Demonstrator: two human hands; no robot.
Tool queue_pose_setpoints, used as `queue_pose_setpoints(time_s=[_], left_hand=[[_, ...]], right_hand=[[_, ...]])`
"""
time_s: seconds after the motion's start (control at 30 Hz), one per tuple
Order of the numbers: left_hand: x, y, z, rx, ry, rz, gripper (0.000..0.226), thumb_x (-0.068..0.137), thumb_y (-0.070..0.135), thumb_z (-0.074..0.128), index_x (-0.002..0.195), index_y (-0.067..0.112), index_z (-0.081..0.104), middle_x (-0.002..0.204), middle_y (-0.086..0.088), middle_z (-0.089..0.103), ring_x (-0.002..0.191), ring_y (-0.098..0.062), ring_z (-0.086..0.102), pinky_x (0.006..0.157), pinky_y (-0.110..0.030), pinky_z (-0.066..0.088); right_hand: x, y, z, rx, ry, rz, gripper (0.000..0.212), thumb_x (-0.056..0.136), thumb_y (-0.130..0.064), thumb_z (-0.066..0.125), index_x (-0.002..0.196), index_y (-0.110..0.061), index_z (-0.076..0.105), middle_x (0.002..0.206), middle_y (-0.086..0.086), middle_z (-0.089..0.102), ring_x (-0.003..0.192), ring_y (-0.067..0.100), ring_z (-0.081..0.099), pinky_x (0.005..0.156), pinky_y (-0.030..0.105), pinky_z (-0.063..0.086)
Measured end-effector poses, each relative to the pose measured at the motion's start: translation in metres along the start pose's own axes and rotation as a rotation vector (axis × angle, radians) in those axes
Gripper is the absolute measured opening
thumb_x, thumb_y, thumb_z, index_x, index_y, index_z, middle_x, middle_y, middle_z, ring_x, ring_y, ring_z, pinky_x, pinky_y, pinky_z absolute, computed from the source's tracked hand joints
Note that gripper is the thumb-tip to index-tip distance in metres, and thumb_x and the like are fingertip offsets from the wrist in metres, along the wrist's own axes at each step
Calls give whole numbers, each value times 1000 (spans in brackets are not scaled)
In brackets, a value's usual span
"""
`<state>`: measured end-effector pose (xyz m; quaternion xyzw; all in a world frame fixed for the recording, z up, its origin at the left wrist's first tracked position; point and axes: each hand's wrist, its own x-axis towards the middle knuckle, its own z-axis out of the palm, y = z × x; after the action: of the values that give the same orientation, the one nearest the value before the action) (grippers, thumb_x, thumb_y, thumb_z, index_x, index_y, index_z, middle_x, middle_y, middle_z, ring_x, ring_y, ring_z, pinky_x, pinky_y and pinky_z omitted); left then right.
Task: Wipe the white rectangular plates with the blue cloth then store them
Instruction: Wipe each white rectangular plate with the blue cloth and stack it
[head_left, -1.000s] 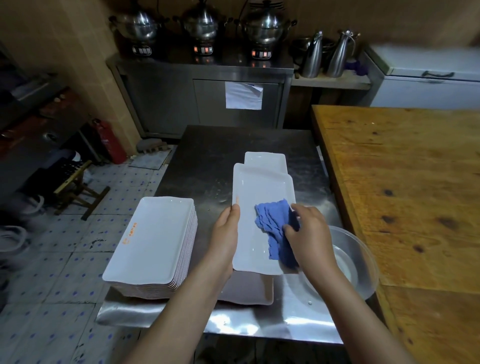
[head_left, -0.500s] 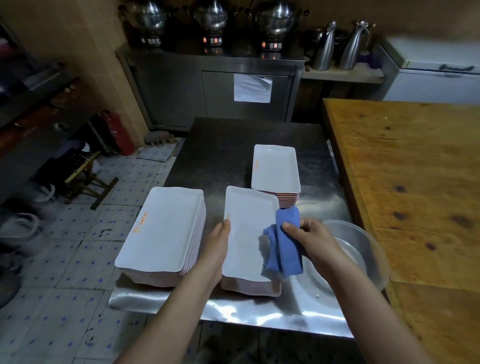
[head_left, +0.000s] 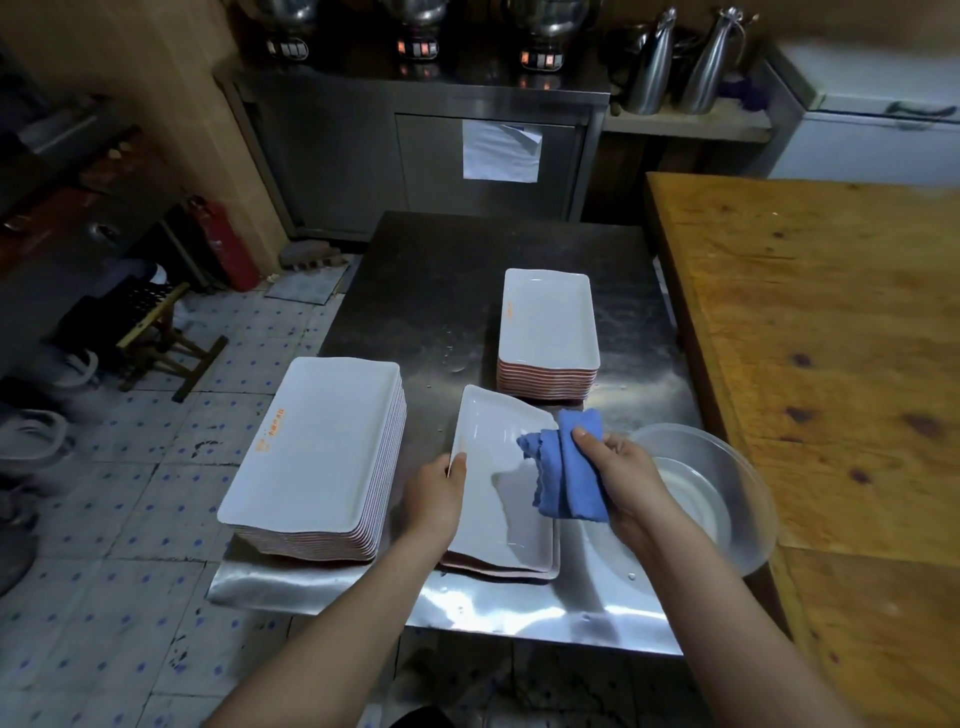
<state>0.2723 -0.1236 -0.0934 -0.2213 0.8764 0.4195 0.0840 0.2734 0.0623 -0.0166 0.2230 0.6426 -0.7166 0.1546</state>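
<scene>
Steadying plate (head_left: 498, 483), lower centre on surface (head_left: 431, 291): left hand (head_left: 434, 493) grip pinches its edge so right hand (head_left: 621, 480), grip closed round cloth (head_left: 566, 467), can wipe.

The white rectangular plate (head_left: 493, 488) lies atop a short pile (head_left: 501, 570), its left edge held by the left hand (head_left: 434, 493). The crumpled blue cloth (head_left: 569, 470), gripped in the right hand (head_left: 621, 475), overlaps its right edge.

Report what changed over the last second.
The plate came down from over the far stack to the near stack. The left hand still holds its left edge; the right hand still grips the blue cloth, now bunched at the right edge. Left stack and bowl stayed put.
</scene>
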Motion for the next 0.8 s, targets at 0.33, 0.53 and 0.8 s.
queue_pose_setpoints(time_s=[0.33, 0.53, 0.8], left_hand=[[11, -20, 24, 219, 65, 60, 33, 95, 29, 49, 102, 4, 69, 101, -21, 57, 94, -33, 55, 76, -30, 41], [20, -16, 22, 194, 4, 33, 23, 86, 23, 54, 93, 5, 67, 98, -19, 61, 91, -34, 58, 75, -31, 44], [89, 86, 0, -67, 84, 65, 39, 94, 33, 49, 116, 5, 62, 118, -18, 57, 115, -33, 50, 98, -36, 40]], right_hand=[[15, 5, 0, 3, -9, 7, 17, 93, -25, 58, 87, -9, 59, 87, 13, 67, 75, 25, 63, 77, 41, 53], [25, 2, 3, 28, -8, 21, 16, 93, -23, 58, 90, -7, 60, 93, 16, 68, 83, 28, 64, 84, 45, 52], [65, -41, 9, 94, 68, -49, 17, 90, -25, 61, 94, -8, 61, 93, 15, 69, 79, 27, 64, 80, 43, 53]])
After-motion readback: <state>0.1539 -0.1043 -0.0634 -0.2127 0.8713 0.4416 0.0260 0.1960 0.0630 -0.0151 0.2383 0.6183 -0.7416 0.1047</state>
